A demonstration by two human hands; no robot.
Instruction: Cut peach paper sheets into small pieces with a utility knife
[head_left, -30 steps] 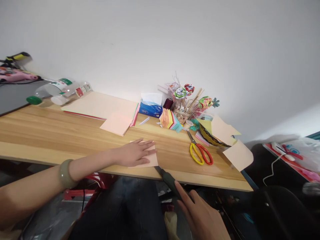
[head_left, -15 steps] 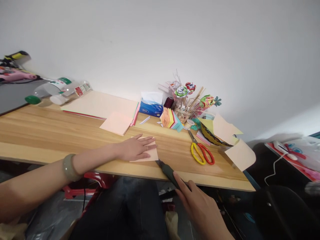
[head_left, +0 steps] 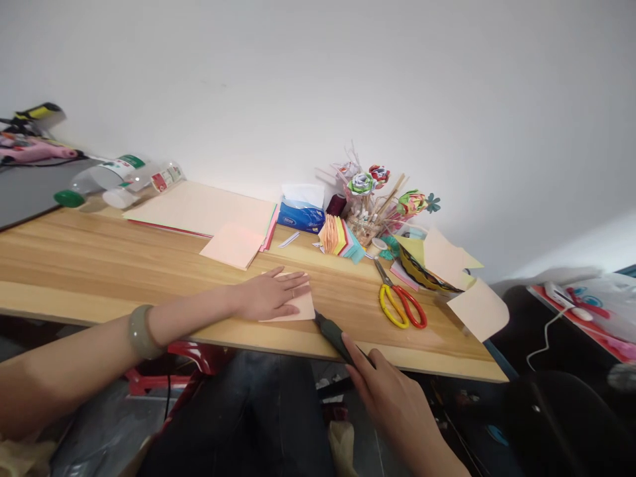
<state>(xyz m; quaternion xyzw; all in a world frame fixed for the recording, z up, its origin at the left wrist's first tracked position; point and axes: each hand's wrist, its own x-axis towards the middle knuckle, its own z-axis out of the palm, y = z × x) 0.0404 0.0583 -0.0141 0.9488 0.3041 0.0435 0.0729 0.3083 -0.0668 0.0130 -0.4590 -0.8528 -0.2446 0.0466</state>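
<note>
My left hand lies flat with fingers spread on a pale pink square of paper, pressing it to the wooden table near its front edge. My right hand is closed round a knife with a dark green handle. Its narrow dark tip meets the table at the paper's lower right corner; the blade itself is hard to make out. To the right of the paper lie scissors with one yellow and one red handle loop, touched by neither hand.
Behind the hands are a small pink paper stack, larger coloured sheets, a tissue pack and fanned folded paper. Paper flowers stand farther back. Plastic bottles lie at left; loose sheets overhang the right end.
The knife tip has shifted slightly upward along the paper's right edge, near the corner. My left hand stays in place on the paper.
</note>
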